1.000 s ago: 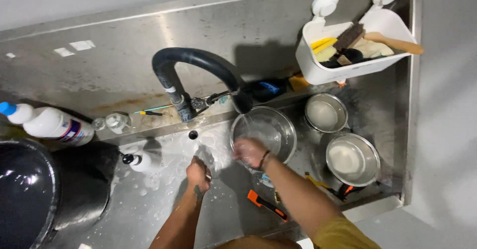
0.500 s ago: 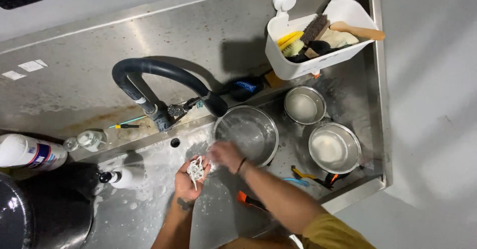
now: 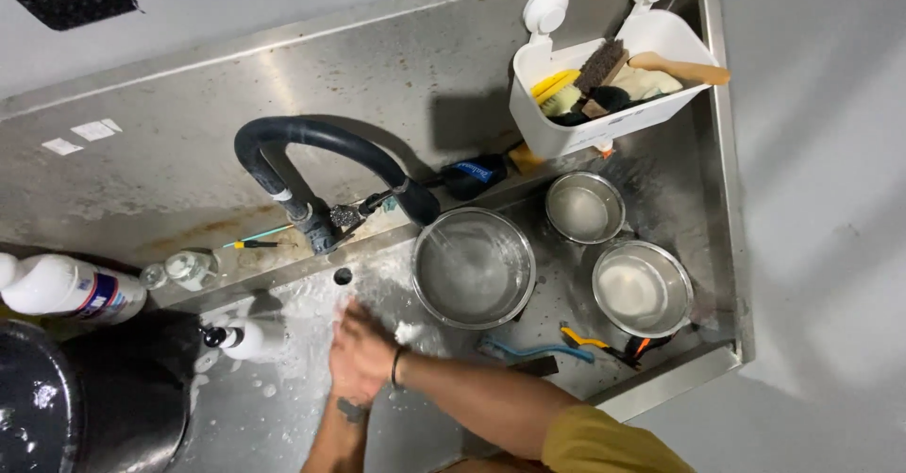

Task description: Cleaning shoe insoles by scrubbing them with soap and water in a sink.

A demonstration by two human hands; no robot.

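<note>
The right hand point(image 3: 363, 355) lies pressed over the left hand point(image 3: 347, 393) in the soapy sink point(image 3: 283, 407), just beside a steel bowl point(image 3: 472, 267); finger spread cannot be told.

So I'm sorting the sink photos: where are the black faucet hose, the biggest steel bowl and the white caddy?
black faucet hose point(image 3: 311, 135), head view, top of its arch
biggest steel bowl point(image 3: 474, 268), head view, inside bottom
white caddy point(image 3: 566, 131), head view, front wall

Soapy steel sink point(image 3: 283, 426), three steel bowls point(image 3: 473, 267), blue brush point(image 3: 533, 350), white pump bottle point(image 3: 247, 339), black pot point(image 3: 85, 407)
</note>
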